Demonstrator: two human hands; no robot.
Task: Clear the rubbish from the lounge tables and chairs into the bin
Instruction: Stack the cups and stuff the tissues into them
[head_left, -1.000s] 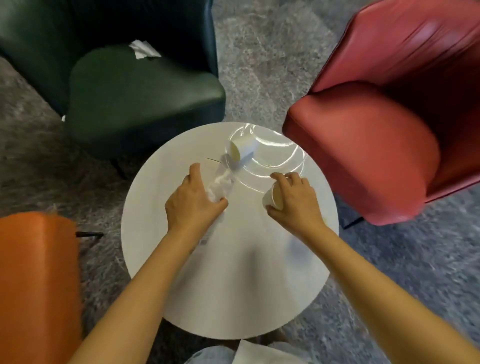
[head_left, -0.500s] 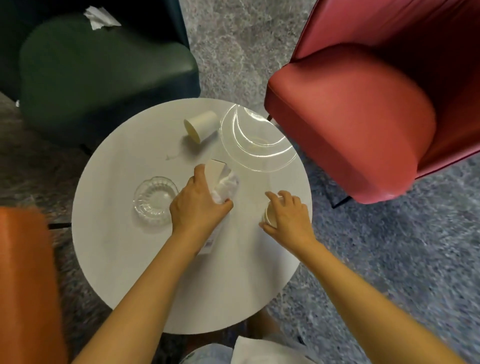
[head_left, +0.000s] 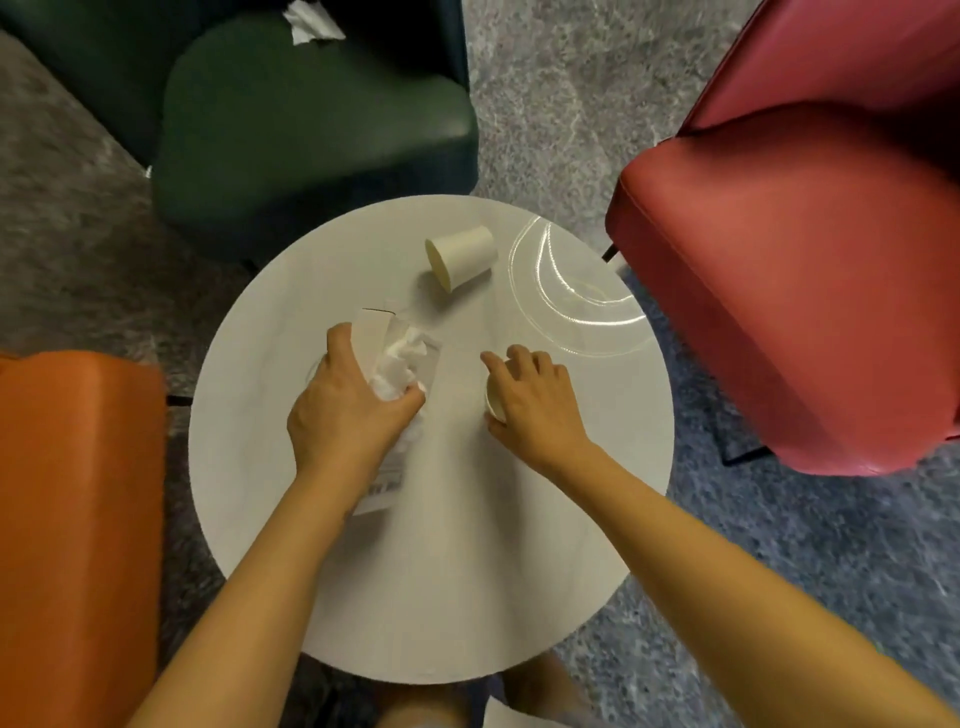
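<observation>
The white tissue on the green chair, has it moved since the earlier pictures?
No. The tissue stays at the back edge of the green chair's seat; only the camera shifted.

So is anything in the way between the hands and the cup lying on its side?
Nothing visible. Only bare table lies between the tipped cup and the left hand or right hand. The clear plate sits beside the cup, off the path. Both hands hold other rubbish.

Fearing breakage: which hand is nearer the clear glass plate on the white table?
Right. The right hand sits just short of the clear glass plate; the left hand farther left.
</observation>
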